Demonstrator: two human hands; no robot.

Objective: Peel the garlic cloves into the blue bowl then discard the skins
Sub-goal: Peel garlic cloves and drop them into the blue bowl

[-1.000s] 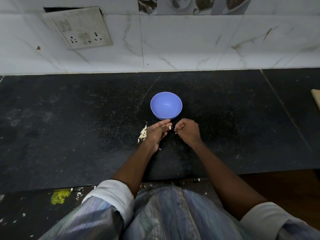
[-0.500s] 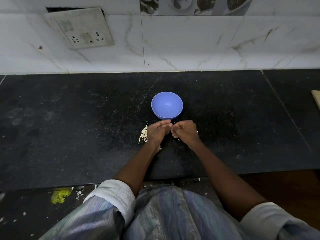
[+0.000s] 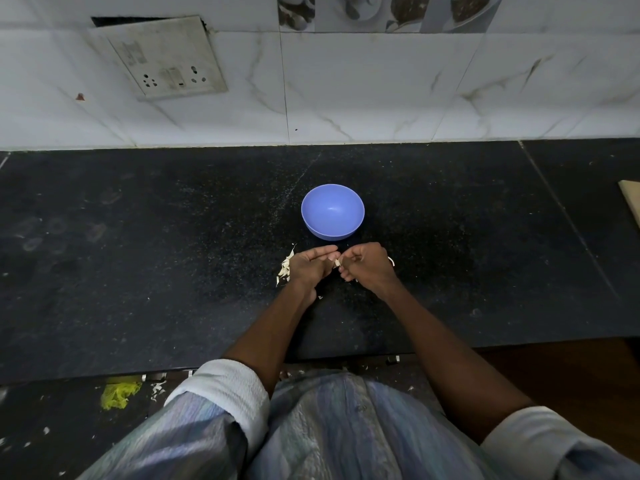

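The blue bowl (image 3: 332, 211) stands on the black counter (image 3: 173, 254) and looks empty inside. Just in front of it my left hand (image 3: 313, 268) and my right hand (image 3: 367, 268) meet, fingertips together, pinching a small pale garlic clove (image 3: 337, 263) between them. Most of the clove is hidden by my fingers. A little heap of pale garlic skins (image 3: 284, 270) lies on the counter against the left side of my left hand. A thin pale scrap (image 3: 392, 260) shows beside my right hand.
A marble-tiled wall with a loose socket plate (image 3: 166, 60) rises behind the counter. A wooden board edge (image 3: 632, 202) pokes in at the far right. On the floor below the counter lie a yellow scrap (image 3: 117, 394) and scattered skin bits.
Both hands stay in front of the bowl; the fingers have shifted slightly around the clove. Nothing else has moved.
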